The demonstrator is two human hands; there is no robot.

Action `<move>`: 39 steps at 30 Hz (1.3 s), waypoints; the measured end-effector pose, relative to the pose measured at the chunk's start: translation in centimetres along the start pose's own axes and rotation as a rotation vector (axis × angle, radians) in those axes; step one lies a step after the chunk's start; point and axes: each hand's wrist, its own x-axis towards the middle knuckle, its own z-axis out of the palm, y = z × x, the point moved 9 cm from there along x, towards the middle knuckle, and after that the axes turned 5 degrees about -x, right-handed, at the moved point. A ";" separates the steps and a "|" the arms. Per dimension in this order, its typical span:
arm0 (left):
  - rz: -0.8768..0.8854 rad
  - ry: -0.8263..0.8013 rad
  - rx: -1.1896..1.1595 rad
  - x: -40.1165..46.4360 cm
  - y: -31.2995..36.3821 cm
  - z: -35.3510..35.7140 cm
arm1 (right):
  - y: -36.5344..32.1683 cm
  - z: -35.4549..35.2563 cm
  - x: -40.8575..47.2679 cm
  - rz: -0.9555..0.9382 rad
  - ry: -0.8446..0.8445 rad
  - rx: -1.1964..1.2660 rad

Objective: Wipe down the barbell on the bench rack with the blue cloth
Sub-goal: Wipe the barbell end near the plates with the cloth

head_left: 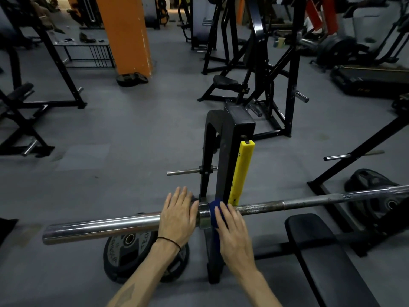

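Note:
The steel barbell (pixel 101 227) lies across the bench rack (pixel 230 151), its thick chrome sleeve reaching left and its thinner shaft running right. My left hand (pixel 178 216) rests flat on the sleeve just left of the collar, fingers straight. My right hand (pixel 232 227) presses the blue cloth (pixel 212 209) onto the bar at the collar, beside the rack upright. Most of the cloth is hidden under my palm and fingers.
A yellow guard (pixel 241 171) lines the rack upright. The black bench pad (pixel 325 247) lies at lower right. A weight plate (pixel 126 255) lies on the floor under the sleeve, another plate (pixel 371 196) at right. Other black machines and an orange pillar (pixel 128 34) stand beyond.

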 end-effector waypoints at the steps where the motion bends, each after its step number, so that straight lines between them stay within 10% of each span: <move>1: 0.008 -0.002 -0.005 -0.1 0.6 0.2 | -0.4 0.2 -0.2 -0.018 -0.012 -0.032; 39: -0.001 0.014 -0.011 -1.0 4.5 2.1 | 1.2 -0.6 -1.4 0.055 -0.146 -0.086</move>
